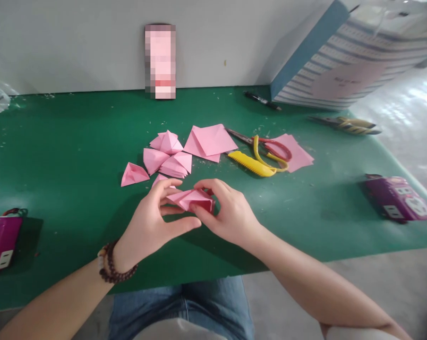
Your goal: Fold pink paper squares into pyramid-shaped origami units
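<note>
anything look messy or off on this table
Yes: pale specks litter the green tabletop, like unswept debris. The red-handled scissors and a yellow-handled tool also overlap untidily. Nothing looks clearly spilled or damaged.

Overlapping pink papers (185,198) uncountable, one pair of scissors (247,139), two purple boxes (3,243) (401,198), one phone (160,61), one pen (262,100)
</note>
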A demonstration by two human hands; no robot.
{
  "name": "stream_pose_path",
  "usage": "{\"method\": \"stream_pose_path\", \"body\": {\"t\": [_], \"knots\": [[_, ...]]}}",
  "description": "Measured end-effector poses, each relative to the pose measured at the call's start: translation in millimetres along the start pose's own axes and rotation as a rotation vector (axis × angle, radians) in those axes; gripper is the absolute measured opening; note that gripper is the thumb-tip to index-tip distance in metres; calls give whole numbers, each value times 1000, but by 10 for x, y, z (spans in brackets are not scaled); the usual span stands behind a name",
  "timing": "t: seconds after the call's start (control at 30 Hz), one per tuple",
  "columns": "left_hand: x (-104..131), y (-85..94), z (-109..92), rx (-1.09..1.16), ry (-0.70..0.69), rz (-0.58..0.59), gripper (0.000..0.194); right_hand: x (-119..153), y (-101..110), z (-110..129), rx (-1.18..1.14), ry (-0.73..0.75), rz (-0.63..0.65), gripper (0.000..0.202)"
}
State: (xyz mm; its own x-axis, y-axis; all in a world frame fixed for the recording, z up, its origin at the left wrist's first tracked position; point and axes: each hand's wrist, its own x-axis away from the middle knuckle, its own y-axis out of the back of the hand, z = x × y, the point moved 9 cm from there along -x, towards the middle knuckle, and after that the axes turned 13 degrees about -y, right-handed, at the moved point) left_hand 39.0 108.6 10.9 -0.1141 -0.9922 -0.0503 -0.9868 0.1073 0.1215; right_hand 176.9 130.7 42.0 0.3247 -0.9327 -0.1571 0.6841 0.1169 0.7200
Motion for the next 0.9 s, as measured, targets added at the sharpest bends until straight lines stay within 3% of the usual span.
{"method": "stream_pose_path", "body": {"t": [0.1, 0.2, 0.3, 0.5, 0.6, 0.7, 0.83, 0.9], "knots": [[-4, 81, -82, -183, -109, -98, 39, -8, -45, 8, -65, -70, 77, 28], [-23, 142, -165, -318, -183, -146, 31, -12, -97, 23, -138, -106, 177, 41], [-37, 169, -185, -421, -195, -134, 29, -54, -122, -16, -232, -161, 253, 43], [-38, 135, -182, -594, -222, -35, 31, -193, -236, -133, -245, -284, 452, 23], [-57, 125, -142, -594, -209, 11, 25, -226, -267, -182, -217, -306, 495, 21], [-80, 135, -70, -532, -151, 34, 20, -228, -270, -210, -353, -321, 510, 21], [-98, 169, -38, -449, -108, -7, 16, -158, -329, -202, -587, -354, 635, 38], [-103, 204, -65, -424, -122, -59, 15, -134, -322, -225, -589, -379, 631, 35]]}}
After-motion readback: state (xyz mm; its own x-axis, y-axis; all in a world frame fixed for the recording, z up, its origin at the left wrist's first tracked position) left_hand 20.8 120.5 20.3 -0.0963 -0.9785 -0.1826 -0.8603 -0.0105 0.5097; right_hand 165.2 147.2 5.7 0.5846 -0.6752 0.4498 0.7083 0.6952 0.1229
